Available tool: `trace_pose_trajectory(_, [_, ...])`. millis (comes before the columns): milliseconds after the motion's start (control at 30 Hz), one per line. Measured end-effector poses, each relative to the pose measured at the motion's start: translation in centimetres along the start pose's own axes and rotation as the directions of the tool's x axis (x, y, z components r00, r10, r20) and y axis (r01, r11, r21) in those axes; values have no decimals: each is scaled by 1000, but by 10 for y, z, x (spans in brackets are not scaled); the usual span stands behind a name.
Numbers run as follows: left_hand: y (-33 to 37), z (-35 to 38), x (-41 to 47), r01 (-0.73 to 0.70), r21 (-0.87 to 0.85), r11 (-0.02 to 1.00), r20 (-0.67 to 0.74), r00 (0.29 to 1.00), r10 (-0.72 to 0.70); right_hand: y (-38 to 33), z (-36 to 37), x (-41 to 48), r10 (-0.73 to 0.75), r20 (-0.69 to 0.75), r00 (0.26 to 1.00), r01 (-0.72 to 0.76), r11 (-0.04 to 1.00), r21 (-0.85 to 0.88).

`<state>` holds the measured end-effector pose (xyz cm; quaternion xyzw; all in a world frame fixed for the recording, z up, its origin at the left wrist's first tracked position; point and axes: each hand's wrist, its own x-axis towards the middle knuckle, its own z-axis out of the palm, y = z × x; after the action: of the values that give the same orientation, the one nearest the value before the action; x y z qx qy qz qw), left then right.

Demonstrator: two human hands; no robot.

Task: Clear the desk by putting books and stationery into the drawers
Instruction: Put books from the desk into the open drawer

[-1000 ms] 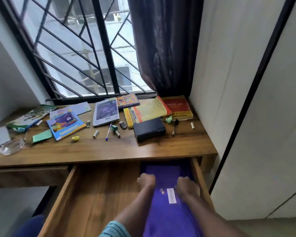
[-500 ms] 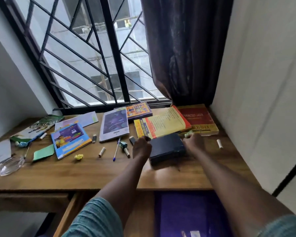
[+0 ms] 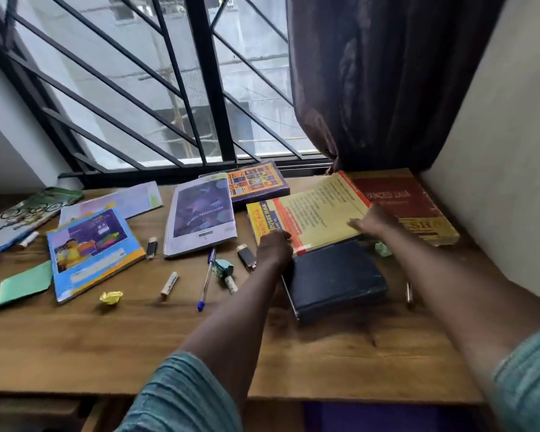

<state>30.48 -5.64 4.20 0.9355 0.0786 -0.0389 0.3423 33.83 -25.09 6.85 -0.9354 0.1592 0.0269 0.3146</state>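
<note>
left hand curled on yellow book near-left corner | right hand flat on its right edge; centre-right of worktop

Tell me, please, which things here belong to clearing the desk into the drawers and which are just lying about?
For the job: yellow book, red book, dark blue book, purple notebook, blue workbook, blue pen.
Just lying about: crumpled yellow paper, crumpled green paper, curtain, window grille.
</note>
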Motion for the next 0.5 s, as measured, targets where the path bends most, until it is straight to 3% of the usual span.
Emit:
trace_pose_trajectory(100, [-10,2,7,-7,13,1000,-49,999,7,-3,-2,13,64,-26,998,-62,995,73])
trace_pose_trajectory(233, [-14,-3,9,-16,37,999,-51,999,18,-16,-17,22,143,107,984,-170,934,315])
trace_pose_trajectory(400, [-7,-11,10,-13,10,1000,-3,1000,13,-43,-47,13,87,92,992,-119,887,446])
trace_pose_trajectory(500, [2,-17,-1,-69,-2,998,-18,997,69,-68,-62,-5,48,-17,999,-34,876,481])
